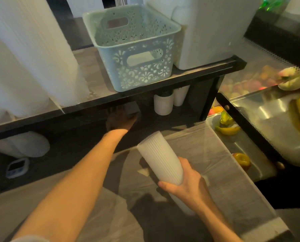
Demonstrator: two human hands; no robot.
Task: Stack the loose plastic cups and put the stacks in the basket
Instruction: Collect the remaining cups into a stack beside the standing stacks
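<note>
The right hand point(187, 182) curls around a tilted stack of translucent ribbed plastic cups point(160, 158) above the counter; the left hand point(120, 120) reaches into shadow under the dark shelf point(189, 76), its grip unclear; the pale green perforated plastic basket point(137, 67) sits on that shelf.

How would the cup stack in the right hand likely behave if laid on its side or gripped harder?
The cup stack looks round and tapered, so on its side it would probably roll in a curve. One right hand holds it, suggesting it is light. The thin ribbed plastic may flex under a squeeze.
</note>
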